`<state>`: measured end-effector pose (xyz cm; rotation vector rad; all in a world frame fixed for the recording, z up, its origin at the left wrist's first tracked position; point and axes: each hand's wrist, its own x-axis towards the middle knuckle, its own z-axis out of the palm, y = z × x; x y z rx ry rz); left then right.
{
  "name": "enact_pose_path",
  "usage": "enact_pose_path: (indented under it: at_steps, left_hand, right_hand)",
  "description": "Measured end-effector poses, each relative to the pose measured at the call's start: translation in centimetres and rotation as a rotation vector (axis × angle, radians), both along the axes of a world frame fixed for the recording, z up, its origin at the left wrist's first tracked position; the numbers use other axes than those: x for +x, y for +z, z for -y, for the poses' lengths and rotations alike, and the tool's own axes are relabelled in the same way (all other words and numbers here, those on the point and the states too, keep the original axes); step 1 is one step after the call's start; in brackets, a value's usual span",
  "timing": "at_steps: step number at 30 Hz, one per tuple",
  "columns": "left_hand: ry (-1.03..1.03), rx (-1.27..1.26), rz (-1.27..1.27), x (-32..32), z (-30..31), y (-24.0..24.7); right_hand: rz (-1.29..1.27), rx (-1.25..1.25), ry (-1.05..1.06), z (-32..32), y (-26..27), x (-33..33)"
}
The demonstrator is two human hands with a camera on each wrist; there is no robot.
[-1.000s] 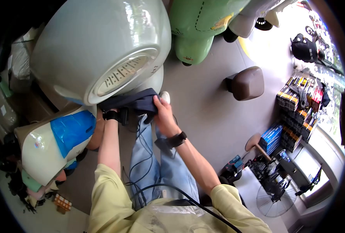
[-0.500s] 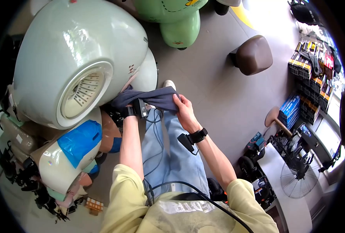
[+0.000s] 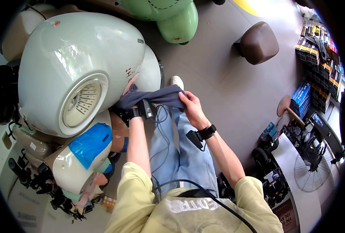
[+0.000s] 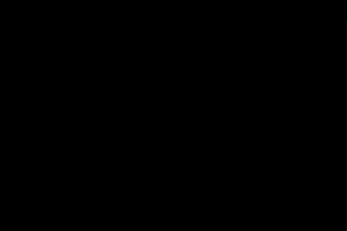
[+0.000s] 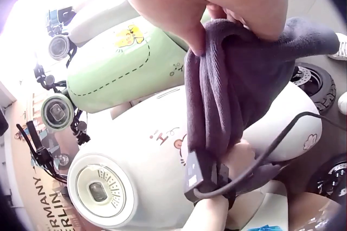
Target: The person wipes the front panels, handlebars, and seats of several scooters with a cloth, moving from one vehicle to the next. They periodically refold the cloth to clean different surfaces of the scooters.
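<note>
A dark grey-purple cloth stretches between the two hands in the head view, bunched in folds. My right hand pinches its right end between thumb and fingers; in the right wrist view this cloth hangs from that grip. My left hand is at the other end, its fingers hidden by fabric, so I cannot tell how they lie. That end lies against the lower side of a pale green-white scooter body with a round headlight. The left wrist view is black.
A green scooter stands beyond. Beside my left arm is a white scooter body with a blue patch. A brown stool is on the right, with stacked boxes and a fan farther out. Cables hang over my legs.
The head view has shifted, bringing the headlight more into sight. The hands have drawn farther apart, and the cloth between them is longer and tauter. The right hand keeps its hold.
</note>
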<state>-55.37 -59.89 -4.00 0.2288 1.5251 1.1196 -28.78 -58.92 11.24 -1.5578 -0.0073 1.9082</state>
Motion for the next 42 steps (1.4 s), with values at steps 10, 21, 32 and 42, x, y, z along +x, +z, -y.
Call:
enact_pose_path:
  at_steps: [10,21,32,42]
  left_hand:
    - [-0.099,0.025,0.014,1.7,-0.2,0.0]
    - [-0.15,0.096,0.171,5.2,0.2,-0.3]
    - [0.466,-0.385,0.21,-4.2,12.7,3.8]
    - [0.516,-0.273,-0.123,-3.6,9.4,7.5]
  right_hand:
    - [-0.126,-0.04,-0.084,0.2,-1.8,-5.2]
    - [0.085,-0.009,-0.303,-2.2,-0.8,2.3]
    - [0.551,0.296,0.36,1.3,1.4,2.1]
    - [1.004,0.654,0.366,0.4,4.6,2.4]
